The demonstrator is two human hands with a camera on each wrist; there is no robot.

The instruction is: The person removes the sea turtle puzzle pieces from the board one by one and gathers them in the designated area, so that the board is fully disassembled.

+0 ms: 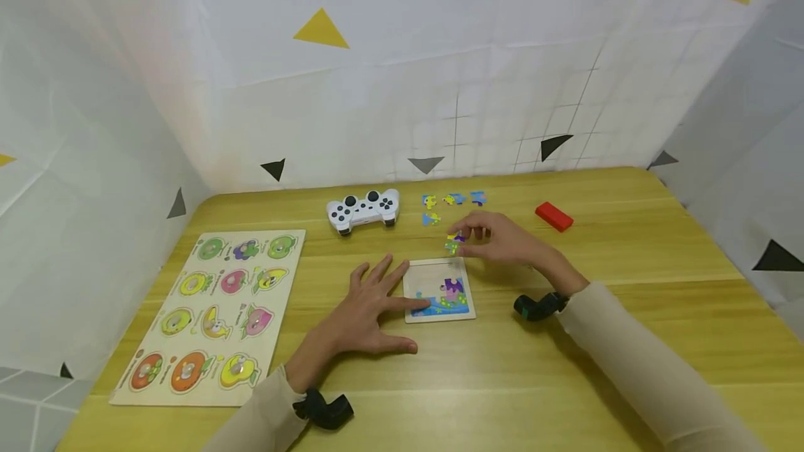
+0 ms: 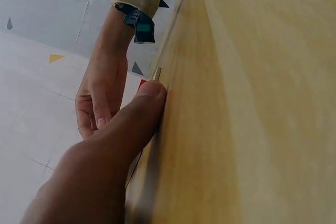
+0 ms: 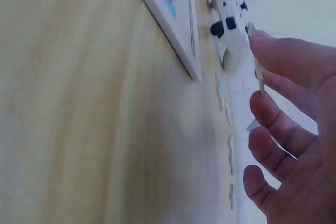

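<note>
My right hand (image 1: 496,237) pinches a jigsaw puzzle piece (image 1: 451,247) with green, yellow and purple on it, just beyond a small wooden puzzle tray (image 1: 436,272). Seen edge-on in the right wrist view, the piece (image 3: 259,74) is between thumb and fingertips, raised off the table. Joined blue, purple and pink pieces (image 1: 449,305) fill the lower and right part of the tray. With fingers spread, my left hand (image 1: 367,309) reaches over the tray's left side, its index fingertip on the blue pieces. The left wrist view shows mainly its thumb (image 2: 126,124).
Several loose puzzle pieces (image 1: 430,201) lie beyond the tray. A white game controller (image 1: 363,211) sits to their left, and a red block (image 1: 554,216) to the right. A fruit peg board (image 1: 213,319) covers the table's left side. A white patterned sheet (image 1: 389,110) rises behind.
</note>
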